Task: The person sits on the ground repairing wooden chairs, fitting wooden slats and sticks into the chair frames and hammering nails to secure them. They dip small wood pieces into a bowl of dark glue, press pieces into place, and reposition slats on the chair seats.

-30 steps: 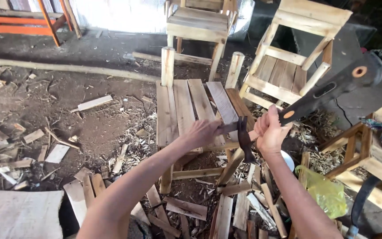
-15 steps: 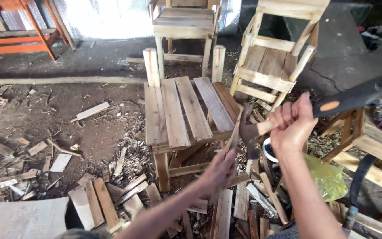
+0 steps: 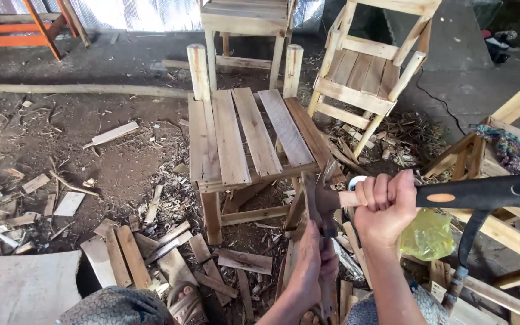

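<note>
My right hand [image 3: 386,206] is shut around a claw hammer [image 3: 320,195], gripping it high up by the head. Its black and orange handle [image 3: 489,191] sticks out to the right. Just under the hammer head, my left hand [image 3: 313,265] is closed on an upright wooden strip [image 3: 327,301] at the front right corner of an unfinished slatted wooden chair [image 3: 242,138]. The chair's seat slats are bare wood, and two round posts stand at its back. The strip's lower end is hidden by my hand and arm.
Two more wooden chairs [image 3: 362,66] stand behind. Offcuts and shavings [image 3: 133,247] litter the dirt floor. A yellow plastic bag [image 3: 428,235] lies right of my hands, by a wooden frame [image 3: 513,229]. My sandalled foot [image 3: 182,301] is below; a pale board [image 3: 19,289] at lower left.
My left hand dropped from the chair's seat edge to the strip below. My right hand brought the hammer down and levelled its handle. The view came closer to the chair.
</note>
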